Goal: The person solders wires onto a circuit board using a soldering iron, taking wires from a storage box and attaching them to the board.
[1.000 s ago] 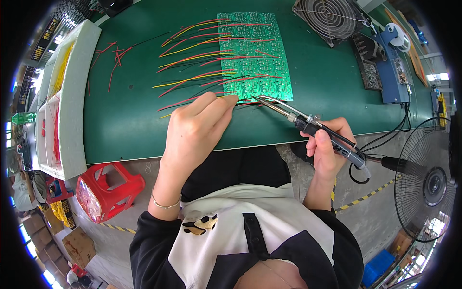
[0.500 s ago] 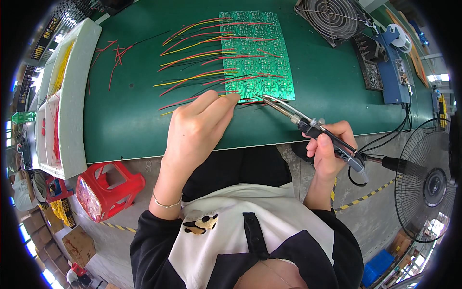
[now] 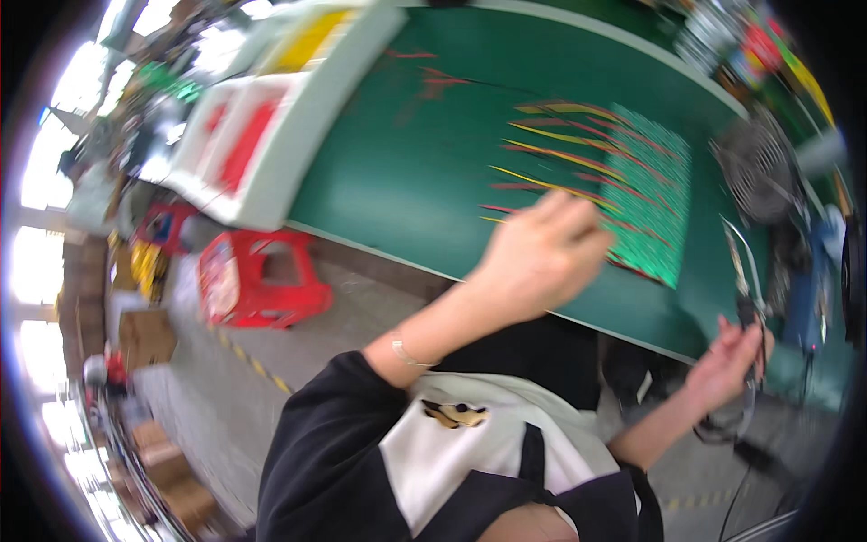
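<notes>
A green circuit board panel (image 3: 664, 181) lies on the green table, with red, yellow and black wires (image 3: 560, 149) fanning out from it to the left. My left hand (image 3: 546, 257) is closed at the panel's near left edge, fingers pinched together; blur hides what is between them. To the right of the panel, my right hand (image 3: 730, 361) grips a soldering iron (image 3: 748, 303) with a dark handle. Its tip points up and away, apart from the board.
At the left stands a white foam box (image 3: 312, 117) with yellow and red wires in compartments. Loose wires (image 3: 442, 79) lie beside it. A round fan with a grille (image 3: 757, 167) and a blue soldering station (image 3: 811, 280) are at the right. A red stool (image 3: 289, 285) stands by the table.
The view has swung to the left and blurred. My right hand has drawn the soldering iron away from the board to the right. My left hand remains by the board's near edge.
</notes>
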A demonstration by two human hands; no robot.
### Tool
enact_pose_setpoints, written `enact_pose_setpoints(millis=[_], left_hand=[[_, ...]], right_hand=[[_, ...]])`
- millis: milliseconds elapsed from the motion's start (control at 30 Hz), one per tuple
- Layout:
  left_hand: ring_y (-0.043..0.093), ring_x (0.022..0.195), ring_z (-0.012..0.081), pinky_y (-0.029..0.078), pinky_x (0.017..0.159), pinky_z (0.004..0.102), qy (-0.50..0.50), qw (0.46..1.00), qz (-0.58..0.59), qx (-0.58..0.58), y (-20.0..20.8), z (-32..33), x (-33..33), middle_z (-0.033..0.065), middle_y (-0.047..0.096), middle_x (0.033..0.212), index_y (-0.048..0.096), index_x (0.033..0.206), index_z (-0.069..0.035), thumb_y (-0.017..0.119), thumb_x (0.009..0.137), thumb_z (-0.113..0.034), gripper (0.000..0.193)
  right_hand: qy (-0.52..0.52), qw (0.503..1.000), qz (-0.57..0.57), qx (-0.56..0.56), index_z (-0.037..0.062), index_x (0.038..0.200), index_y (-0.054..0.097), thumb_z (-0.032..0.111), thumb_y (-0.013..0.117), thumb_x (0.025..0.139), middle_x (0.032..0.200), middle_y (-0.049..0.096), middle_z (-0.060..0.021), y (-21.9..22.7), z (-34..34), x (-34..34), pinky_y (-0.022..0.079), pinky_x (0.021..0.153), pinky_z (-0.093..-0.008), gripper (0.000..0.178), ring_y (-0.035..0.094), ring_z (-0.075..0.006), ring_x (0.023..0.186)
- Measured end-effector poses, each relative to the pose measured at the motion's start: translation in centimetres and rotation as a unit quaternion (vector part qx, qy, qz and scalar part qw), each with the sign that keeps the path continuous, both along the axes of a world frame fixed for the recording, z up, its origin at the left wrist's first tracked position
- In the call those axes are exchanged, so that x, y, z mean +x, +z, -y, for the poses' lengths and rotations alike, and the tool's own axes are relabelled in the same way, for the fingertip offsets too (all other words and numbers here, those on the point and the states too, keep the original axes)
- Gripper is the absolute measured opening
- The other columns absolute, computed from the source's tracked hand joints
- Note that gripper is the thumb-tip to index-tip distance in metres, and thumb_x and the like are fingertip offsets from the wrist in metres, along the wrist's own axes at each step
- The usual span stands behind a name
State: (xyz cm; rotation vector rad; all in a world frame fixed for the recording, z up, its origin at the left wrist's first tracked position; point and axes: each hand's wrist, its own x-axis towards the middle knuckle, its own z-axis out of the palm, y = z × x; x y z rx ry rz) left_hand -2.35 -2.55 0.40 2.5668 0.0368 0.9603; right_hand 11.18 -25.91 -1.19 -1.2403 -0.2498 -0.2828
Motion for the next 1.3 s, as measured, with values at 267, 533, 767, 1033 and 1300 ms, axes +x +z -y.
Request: enact_pose_setpoints(millis=[267, 533, 767, 1033, 1300], left_hand=[[0.049, 0.080, 0.0188, 0.040, 0.066, 0.0311, 0.022, 0.997, 0.067, 0.040, -1.1, 0.6, -0.8, 0.0019, 0.052, 0.084, 0.058, 0.078, -0.007, 0.065, 0.060, -0.011, 0.020], [0.047, 0.076, 0.0177, 0.037, 0.066, 0.0310, -0.003, 0.995, 0.079, 0.053, -0.8, 1.3, -1.5, 0.0016, 0.049, 0.082, 0.054, 0.072, -0.008, 0.067, 0.061, -0.013, 0.018], [0.054, 0.083, 0.0223, 0.043, 0.073, 0.0376, 0.061, 0.991, 0.092, 0.080, 4.2, -3.5, -6.3, 0.0037, 0.054, 0.088, 0.060, 0.090, -0.009, 0.070, 0.063, -0.014, 0.029], [0.062, 0.081, 0.0277, 0.048, 0.073, 0.0371, 0.295, 0.949, -0.046, 0.099, 10.4, -28.6, -9.5, 0.0127, 0.064, 0.082, 0.061, 0.086, -0.002, 0.056, 0.075, -0.011, 0.015], [0.060, 0.071, 0.0227, 0.047, 0.067, 0.0330, 0.360, 0.920, -0.156, 0.017, 3.3, -38.4, -5.3, 0.0123, 0.065, 0.081, 0.064, 0.088, -0.004, 0.070, 0.069, -0.024, 0.028]], right_hand=[[0.033, 0.993, -0.020, -0.114, 0.0041, 0.082, 0.050, 0.017, 0.057, 0.087, 0.060, 0.043, -0.0001, -0.6, 0.0, 0.5, 0.048, 0.073, -0.0282, 0.015, 0.035, -0.0059, 0.050], [0.029, 0.988, -0.015, -0.154, 0.0048, 0.076, 0.050, 0.020, 0.056, 0.088, 0.061, 0.042, 0.0007, 0.6, -1.0, 0.5, 0.048, 0.075, -0.0270, 0.020, 0.035, -0.0057, 0.053], [0.037, 0.989, -0.021, -0.138, 0.0048, 0.078, 0.051, 0.019, 0.056, 0.088, 0.062, 0.044, 0.0009, 0.7, -1.2, 0.4, 0.048, 0.075, -0.0262, 0.019, 0.037, -0.0056, 0.053], [0.036, 0.988, -0.002, -0.151, 0.0051, 0.077, 0.050, 0.019, 0.055, 0.089, 0.060, 0.042, 0.0010, 1.1, -1.8, 0.0, 0.047, 0.070, -0.0257, 0.018, 0.035, -0.0041, 0.050], [0.007, 0.986, 0.000, -0.165, 0.0023, 0.084, 0.051, 0.017, 0.055, 0.088, 0.058, 0.043, -0.0001, 0.7, -1.5, -0.2, 0.048, 0.067, -0.0270, 0.016, 0.035, -0.0034, 0.047]])
